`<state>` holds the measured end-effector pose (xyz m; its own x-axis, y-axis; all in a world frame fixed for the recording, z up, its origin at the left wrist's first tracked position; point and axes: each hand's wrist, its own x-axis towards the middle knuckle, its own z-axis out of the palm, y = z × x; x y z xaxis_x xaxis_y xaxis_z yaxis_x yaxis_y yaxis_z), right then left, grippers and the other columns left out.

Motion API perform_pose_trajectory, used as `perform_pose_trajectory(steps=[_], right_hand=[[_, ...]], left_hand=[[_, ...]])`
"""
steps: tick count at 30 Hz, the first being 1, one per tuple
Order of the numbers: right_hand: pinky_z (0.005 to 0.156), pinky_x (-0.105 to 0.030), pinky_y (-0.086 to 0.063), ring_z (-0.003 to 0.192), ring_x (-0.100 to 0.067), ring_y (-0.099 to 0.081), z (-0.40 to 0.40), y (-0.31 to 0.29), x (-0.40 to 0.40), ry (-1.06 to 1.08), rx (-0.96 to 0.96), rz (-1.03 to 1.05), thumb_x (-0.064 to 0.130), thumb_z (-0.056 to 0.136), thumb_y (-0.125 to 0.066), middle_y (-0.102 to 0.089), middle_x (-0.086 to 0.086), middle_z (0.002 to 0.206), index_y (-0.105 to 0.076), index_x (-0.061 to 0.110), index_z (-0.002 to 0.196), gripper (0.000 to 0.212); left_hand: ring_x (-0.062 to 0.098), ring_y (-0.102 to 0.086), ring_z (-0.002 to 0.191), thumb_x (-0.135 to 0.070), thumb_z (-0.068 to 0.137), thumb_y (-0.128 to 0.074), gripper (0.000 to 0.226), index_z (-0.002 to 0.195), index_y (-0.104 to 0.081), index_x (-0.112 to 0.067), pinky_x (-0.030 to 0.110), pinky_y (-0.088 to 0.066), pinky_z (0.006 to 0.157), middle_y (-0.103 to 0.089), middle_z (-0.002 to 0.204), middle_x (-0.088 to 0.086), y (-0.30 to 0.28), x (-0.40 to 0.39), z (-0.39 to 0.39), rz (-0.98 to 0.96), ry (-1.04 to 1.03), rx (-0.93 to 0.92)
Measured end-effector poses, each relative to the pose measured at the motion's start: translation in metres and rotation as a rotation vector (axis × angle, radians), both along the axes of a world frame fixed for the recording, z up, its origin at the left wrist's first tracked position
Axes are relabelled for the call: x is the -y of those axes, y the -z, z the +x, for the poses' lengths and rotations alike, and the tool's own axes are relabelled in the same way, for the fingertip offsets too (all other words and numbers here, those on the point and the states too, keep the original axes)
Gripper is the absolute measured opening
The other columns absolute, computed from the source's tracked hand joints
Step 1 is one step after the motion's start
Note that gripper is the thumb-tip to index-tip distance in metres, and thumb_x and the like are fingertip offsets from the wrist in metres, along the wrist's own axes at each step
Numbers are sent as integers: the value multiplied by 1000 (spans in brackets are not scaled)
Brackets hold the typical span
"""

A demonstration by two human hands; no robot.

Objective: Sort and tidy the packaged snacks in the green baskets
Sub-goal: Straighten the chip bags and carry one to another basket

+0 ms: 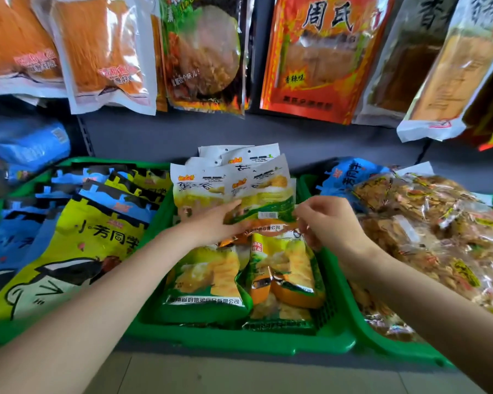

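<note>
The middle green basket (239,341) holds yellow-and-green snack packets; several stand upright at its back (208,186) and a few lie flat at the front (205,280). My left hand (211,223) reaches in with fingers extended under the bottom edge of one upright packet (264,204). My right hand (325,223) pinches that same packet's lower right corner with curled fingers. Both hands meet over the basket's middle.
A left green basket (0,331) holds blue and yellow-green bags. A right green basket (382,345) holds clear bags of brown snacks. Large snack bags (319,58) hang above on the dark shelf wall. A blue bag (26,146) lies far left. Pale floor shows below.
</note>
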<state>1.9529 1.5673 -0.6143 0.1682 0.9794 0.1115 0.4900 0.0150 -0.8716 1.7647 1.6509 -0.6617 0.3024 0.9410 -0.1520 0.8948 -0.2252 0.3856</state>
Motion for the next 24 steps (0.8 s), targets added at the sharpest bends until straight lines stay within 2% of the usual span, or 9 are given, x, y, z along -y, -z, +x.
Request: perform_pose_trajectory(steps=[2, 3, 4, 6, 8, 11, 16, 21, 24], right_hand=[[61, -25, -47, 62, -12, -55, 5, 0, -8, 34, 303, 369, 13, 86, -59, -61, 3, 70, -65, 11, 82, 7], [72, -28, -49, 75, -15, -57, 6, 2, -13, -49, 471, 443, 16, 85, -61, -63, 1, 83, -66, 12, 94, 10], [88, -34, -47, 95, -20, -55, 6, 7, -20, -175, 644, 410, 24, 86, -63, -60, -3, 106, -61, 15, 113, 28], [112, -46, -22, 137, -32, -23, 5, 23, -37, -384, 931, 127, 46, 88, -55, -24, -4, 152, -30, 28, 144, 63], [115, -51, -11, 143, -35, -4, 5, 38, -57, -452, 1052, -71, 56, 91, -42, 3, -1, 158, -5, 36, 148, 70], [113, -53, -20, 139, -39, -24, 5, 57, -85, -409, 1071, -166, 52, 95, -34, 6, -4, 158, 5, 34, 148, 68], [105, -59, -24, 130, -37, -39, -2, 64, -108, -278, 1093, -152, 45, 98, -27, -16, -4, 153, -2, 25, 149, 60], [114, -47, -23, 141, -35, -20, 5, 49, -110, -415, 874, -249, 48, 93, -46, 7, -5, 158, 8, 28, 149, 80], [114, -42, -18, 144, -30, -14, 12, 34, -97, -487, 882, -289, 50, 85, -58, 13, -5, 157, 6, 36, 148, 91]], left_hand=[[40, 8, 142, -77, 77, -37, 82, 145, -1, -47, 63, 4, 111, 2, 158, 0, 3, 2, 9, 4, -28, -149], [43, 13, 141, -72, 81, -39, 80, 144, 2, -48, 64, 6, 109, 6, 158, 2, 3, 4, 11, 11, -40, -182], [44, 14, 140, -71, 81, -40, 80, 144, 4, -48, 64, 7, 108, 8, 158, 4, 1, 5, 12, 6, -43, -195], [47, 15, 139, -74, 79, -40, 84, 143, 7, -49, 64, 6, 108, 11, 157, 6, 0, 4, 8, 1, -30, -209], [48, 19, 137, -77, 74, -42, 93, 143, 12, -47, 63, 4, 109, 16, 156, 9, 0, 3, -1, -45, -36, -226], [46, 24, 136, -78, 70, -46, 105, 147, 14, -36, 58, 3, 112, 24, 153, 15, 8, 1, -15, -82, -41, -283], [42, 24, 137, -72, 74, -50, 100, 149, 3, -34, 55, 5, 113, 27, 153, 8, 10, 0, -19, -129, 22, -244], [39, 26, 137, -70, 72, -53, 100, 148, 2, -34, 53, 7, 113, 29, 152, 4, 8, -3, -23, -130, 72, -218], [31, 25, 140, -68, 68, -60, 113, 146, 14, -34, 51, 9, 113, 28, 153, 2, 8, -1, -33, -129, 81, -137]])
